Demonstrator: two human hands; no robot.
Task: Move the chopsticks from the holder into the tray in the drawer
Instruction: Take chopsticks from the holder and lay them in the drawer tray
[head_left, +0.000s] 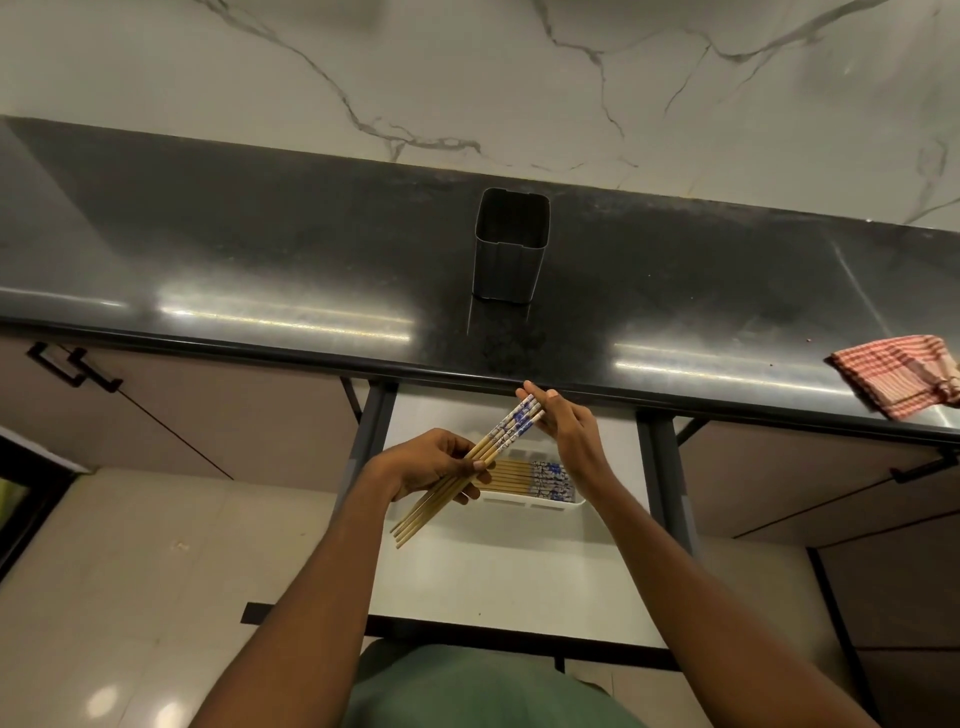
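A bundle of several bamboo chopsticks (470, 470) with blue-and-white patterned tops slants above the open white drawer (498, 566). My left hand (423, 467) grips the bundle around its middle. My right hand (563, 428) holds its fingers flat against the patterned top ends. Below them, more chopsticks (530, 477) lie side by side in the white tray (535, 501) inside the drawer. The metal holder (510, 244) stands upright on the black counter, and nothing shows above its rim.
The glossy black counter (260, 270) runs across the view below a marble wall. A red checked cloth (904, 375) lies at its right edge. Closed cabinet doors with black handles (72, 366) flank the drawer; tiled floor lies lower left.
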